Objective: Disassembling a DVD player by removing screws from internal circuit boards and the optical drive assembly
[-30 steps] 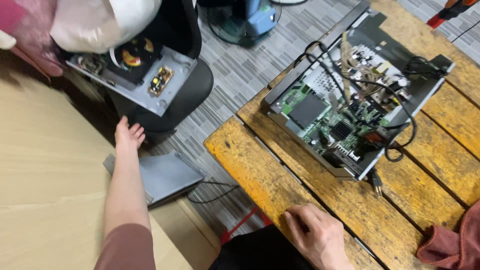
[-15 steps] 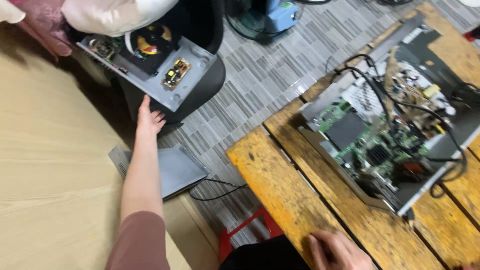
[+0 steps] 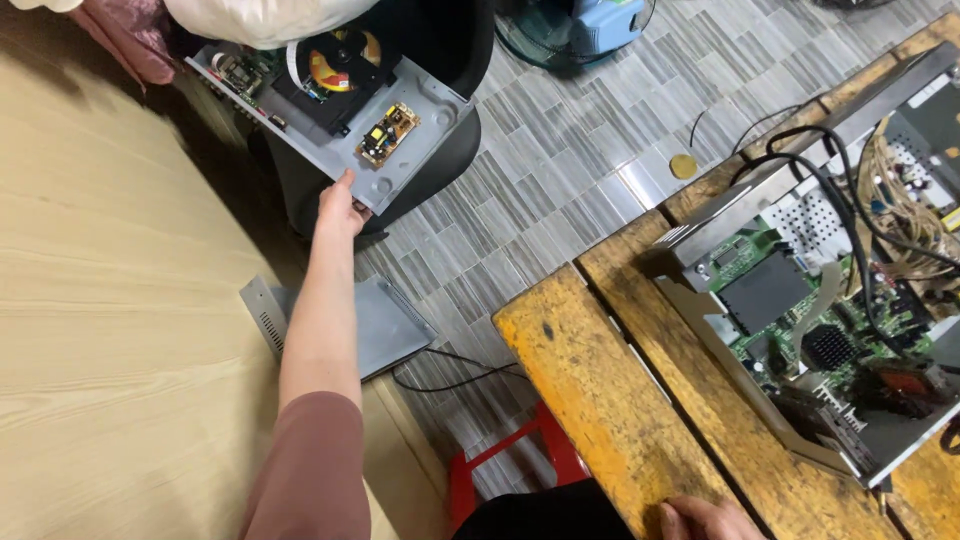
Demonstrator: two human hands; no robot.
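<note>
From the head view, your left hand (image 3: 342,207) has its grip closing on the near corner of the opened grey chassis tray (image 3: 400,150), which rests on a black chair (image 3: 440,160); whether it is clamped I cannot tell. Held by one corner, it may tip and slide off. Your right hand (image 3: 700,520) rests flat, fingers apart, on the yellow surface (image 3: 590,390). A grey metal cover (image 3: 375,325) and black cable (image 3: 450,370) lie on the floor beneath your arm.
</note>
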